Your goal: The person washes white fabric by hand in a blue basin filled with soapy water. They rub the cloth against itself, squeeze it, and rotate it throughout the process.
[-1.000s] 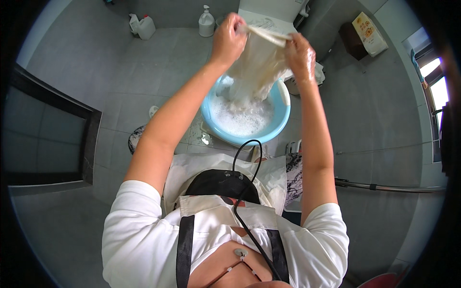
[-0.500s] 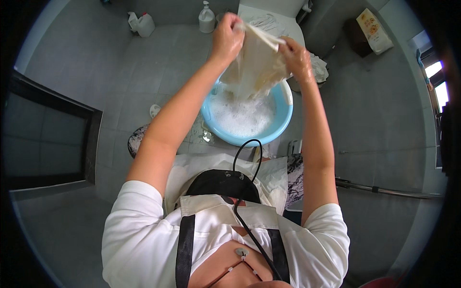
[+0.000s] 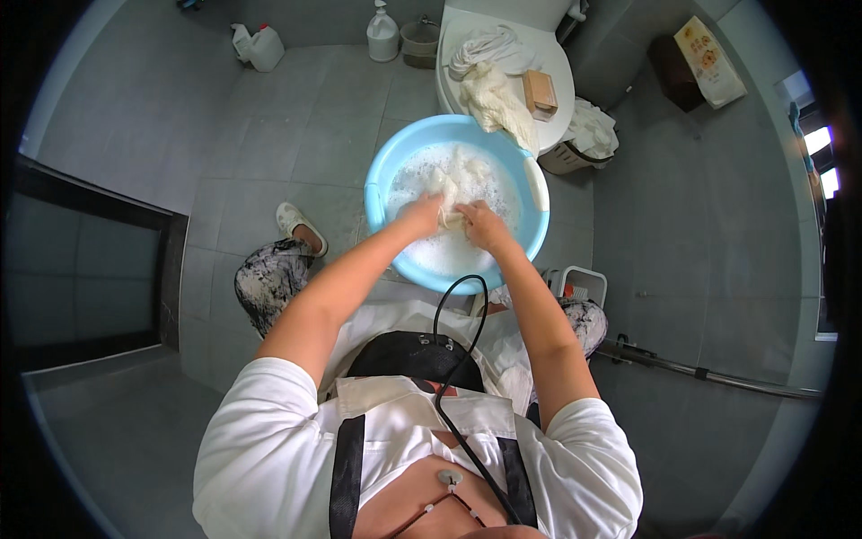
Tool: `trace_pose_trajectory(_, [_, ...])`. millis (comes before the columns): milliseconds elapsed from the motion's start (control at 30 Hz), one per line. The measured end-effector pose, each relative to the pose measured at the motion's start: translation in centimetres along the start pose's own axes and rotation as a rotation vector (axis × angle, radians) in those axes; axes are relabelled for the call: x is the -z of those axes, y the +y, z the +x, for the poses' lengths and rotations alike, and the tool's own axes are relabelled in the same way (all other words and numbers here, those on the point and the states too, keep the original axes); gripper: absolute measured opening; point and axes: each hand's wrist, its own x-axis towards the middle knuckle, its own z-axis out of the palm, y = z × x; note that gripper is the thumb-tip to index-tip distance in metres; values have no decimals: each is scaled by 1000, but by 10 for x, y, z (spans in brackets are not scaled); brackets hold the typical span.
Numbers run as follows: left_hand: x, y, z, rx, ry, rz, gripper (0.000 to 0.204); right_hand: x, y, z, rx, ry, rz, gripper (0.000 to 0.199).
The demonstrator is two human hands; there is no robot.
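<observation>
A light-blue basin (image 3: 377, 184) full of white suds (image 3: 422, 166) stands on the floor in front of me. Down in the foam lies a wet cream-white cloth (image 3: 458, 175), bunched and partly sunk. My left hand (image 3: 422, 216) is closed on its near left part at the water surface. Beside it my right hand (image 3: 483, 225) grips the cloth's near right edge, fingers curled toward the left hand. Some of the fingertips are hidden by foam and fabric. A second cream textured cloth (image 3: 494, 99) hangs from the toilet lid onto the basin's far rim.
Behind the basin is a white toilet (image 3: 557, 76), with a white cloth (image 3: 494, 52) and a brown block (image 3: 540, 92) on its lid. A bin (image 3: 566, 160) holding white fabric stands right. A pump bottle (image 3: 382, 36), small bucket (image 3: 420, 43) and jug (image 3: 262, 48) line the back wall.
Both hands have come down and toward me, lowering the cloth that was stretched between them above the basin into the suds. The toilet lid's items now show.
</observation>
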Motion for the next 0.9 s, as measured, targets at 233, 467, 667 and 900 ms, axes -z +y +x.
trace_pose_trajectory(233, [-7,-7,-2,-189,-313,284,46,-48,69,17,287,-203,-275,34])
trace_pose_trajectory(467, [-6,-33,40,221,35,-857,40,21,34,23,-304,212,308,43])
trace_pose_trajectory(667, [-39,-13,43,704,-139,-1605,55,-25,-7,32,-526,66,459,79])
trace_pose_trajectory(900, [-33,1,38,666,28,-1672,60,-25,-5,36,-237,281,336,67])
